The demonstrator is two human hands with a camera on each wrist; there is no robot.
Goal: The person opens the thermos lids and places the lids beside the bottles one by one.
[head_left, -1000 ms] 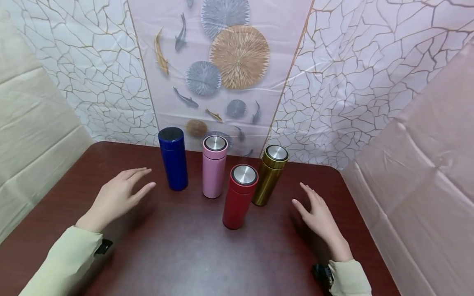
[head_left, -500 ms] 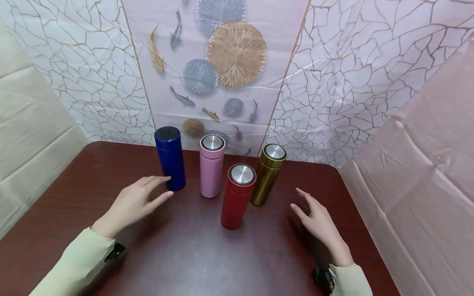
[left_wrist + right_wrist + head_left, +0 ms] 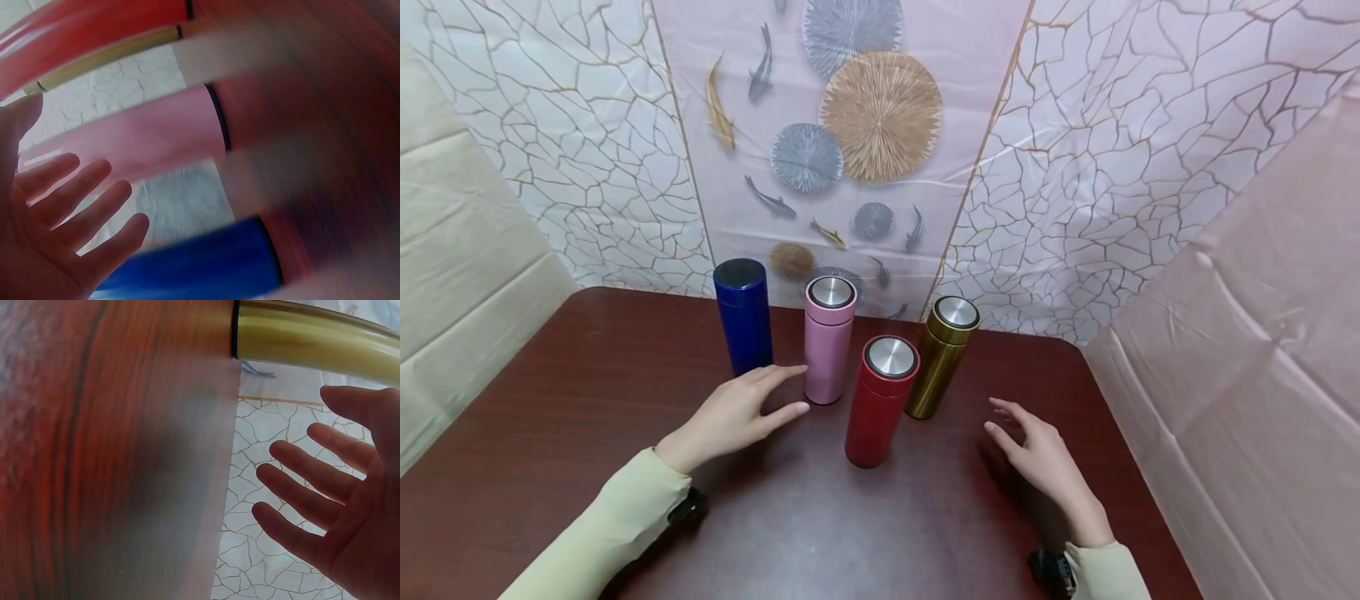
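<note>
My left hand [image 3: 737,417] is held out with thumb and fingers spread, its fingertips right by the lower part of the pink thermos [image 3: 827,350]. It overlaps the base of the blue thermos [image 3: 743,321] in the head view. In front stands the red thermos [image 3: 874,417], to the right of that hand. Behind the red one is the gold thermos [image 3: 936,367], partly covered by it. My right hand [image 3: 1045,454] hovers over the table to the right of the gold thermos, fingers relaxed and holding nothing. All these thermoses are upright, most with silver-topped lids, the blue one's dark.
The dark red-brown wooden table [image 3: 820,533] carries everything. A patterned cloth backdrop [image 3: 1075,192] hangs behind its rear edge. Beige cloth panels [image 3: 467,250] enclose the left and right sides.
My left hand has moved right, from left of the blue thermos, across its front, to the pink one. My right hand has drawn slightly nearer. The thermoses stay in place.
</note>
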